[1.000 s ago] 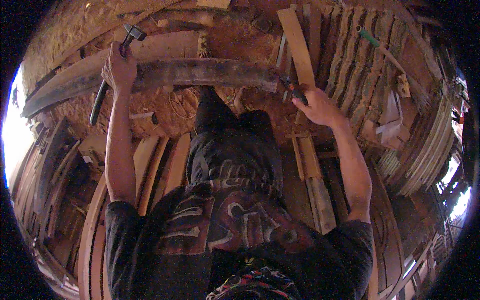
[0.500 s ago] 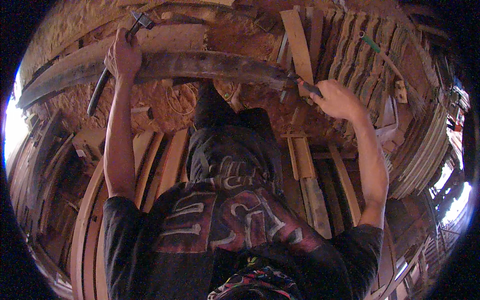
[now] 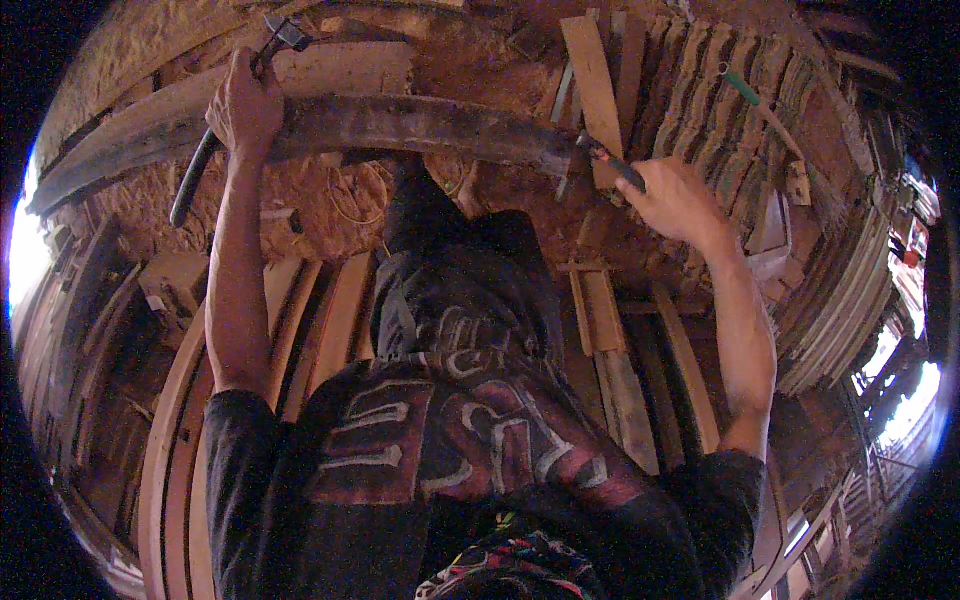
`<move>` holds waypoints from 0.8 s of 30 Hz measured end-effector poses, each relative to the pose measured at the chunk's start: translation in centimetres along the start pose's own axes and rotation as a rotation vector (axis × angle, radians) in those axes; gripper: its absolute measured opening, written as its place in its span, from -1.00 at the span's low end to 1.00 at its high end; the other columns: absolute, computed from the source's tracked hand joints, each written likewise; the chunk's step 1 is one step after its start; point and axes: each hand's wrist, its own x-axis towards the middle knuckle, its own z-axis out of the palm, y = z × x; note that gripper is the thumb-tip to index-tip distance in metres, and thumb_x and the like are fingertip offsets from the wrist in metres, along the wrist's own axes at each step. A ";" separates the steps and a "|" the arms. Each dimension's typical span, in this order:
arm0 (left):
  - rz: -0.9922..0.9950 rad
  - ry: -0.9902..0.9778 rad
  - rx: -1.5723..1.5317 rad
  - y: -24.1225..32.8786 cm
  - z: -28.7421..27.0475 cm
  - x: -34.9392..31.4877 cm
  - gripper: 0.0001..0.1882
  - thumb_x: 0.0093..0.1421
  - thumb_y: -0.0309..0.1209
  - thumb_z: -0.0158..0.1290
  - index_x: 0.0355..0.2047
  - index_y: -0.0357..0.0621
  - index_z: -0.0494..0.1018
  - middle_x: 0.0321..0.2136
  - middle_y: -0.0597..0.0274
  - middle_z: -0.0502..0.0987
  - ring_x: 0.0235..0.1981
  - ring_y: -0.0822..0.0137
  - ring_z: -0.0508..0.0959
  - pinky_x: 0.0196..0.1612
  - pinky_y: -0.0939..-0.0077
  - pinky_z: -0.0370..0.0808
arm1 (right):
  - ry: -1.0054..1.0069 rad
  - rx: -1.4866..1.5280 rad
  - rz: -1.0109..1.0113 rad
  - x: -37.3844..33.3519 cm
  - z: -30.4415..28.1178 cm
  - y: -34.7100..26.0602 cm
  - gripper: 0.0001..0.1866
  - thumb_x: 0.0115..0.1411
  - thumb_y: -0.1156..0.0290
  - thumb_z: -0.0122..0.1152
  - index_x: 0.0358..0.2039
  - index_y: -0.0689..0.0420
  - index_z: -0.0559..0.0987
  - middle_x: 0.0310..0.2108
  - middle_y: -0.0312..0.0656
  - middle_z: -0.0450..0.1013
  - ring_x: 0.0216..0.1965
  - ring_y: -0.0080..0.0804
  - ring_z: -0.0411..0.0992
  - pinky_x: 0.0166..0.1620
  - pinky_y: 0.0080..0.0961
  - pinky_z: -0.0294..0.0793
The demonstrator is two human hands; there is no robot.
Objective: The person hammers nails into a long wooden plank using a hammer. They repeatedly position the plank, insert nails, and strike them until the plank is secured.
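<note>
A long, dark wooden plank (image 3: 400, 125), slightly bowed in this view, lies crosswise in front of me. My left hand (image 3: 246, 108) is closed around the dark handle of a hammer (image 3: 289, 35), its metal head pointing away, and rests over the plank's left part. At the plank's right end, my right hand (image 3: 672, 198) grips a short dark-handled tool (image 3: 622, 172) with an orange patch near its dark head. That head is small and dim, so its exact kind is unclear. It appears close to the plank's end; whether they touch cannot be made out.
A pale board (image 3: 594, 85) leans beyond the plank's right end. Stacked rough slats (image 3: 715, 120) and a green-ended stick (image 3: 742, 88) lie at the far right. Long curved planks (image 3: 180, 450) flank my body. A loop of thin cord (image 3: 360, 195) lies on the brown ground.
The tool in my right hand has tilted more steeply, its head rising slightly by the plank's end. Plank and left hand appear shifted a little left and up in view; both grips remain.
</note>
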 end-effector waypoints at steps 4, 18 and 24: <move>0.002 0.010 0.017 -0.3 0.1 0.0 -0.75 0.24 -0.15 0.02 -0.17 0.05 0.43 -0.35 0.04 0.62 -0.26 -0.12 0.59 -0.25 -0.03 0.46 | -0.020 0.225 0.083 -1.7 3.1 1.1 -0.62 0.33 0.15 0.06 -0.28 0.27 0.58 -0.52 0.04 0.51 -0.41 -0.05 0.53 -0.29 -0.19 0.47; 0.022 0.092 -0.102 1.0 -1.3 -2.2 -0.78 0.22 -0.19 0.04 -0.16 0.09 0.45 -0.25 0.10 0.62 -0.21 -0.12 0.59 -0.25 -0.01 0.47 | -0.257 1.825 -0.062 -2.2 -0.9 -1.2 -0.54 0.37 0.17 -0.01 0.14 0.20 0.32 0.04 0.19 0.43 -0.05 -0.04 0.52 -0.02 -0.21 0.58; 0.024 0.097 -0.144 3.3 -3.5 -3.7 -0.87 0.15 -0.33 0.09 -0.33 -0.05 0.42 -0.39 0.03 0.56 -0.33 -0.12 0.56 -0.31 -0.02 0.43 | -0.074 0.780 -0.110 2.6 -6.2 -4.7 -0.53 0.37 0.08 -0.02 0.02 0.25 0.41 -0.13 0.01 0.54 -0.16 -0.18 0.56 -0.02 -0.24 0.54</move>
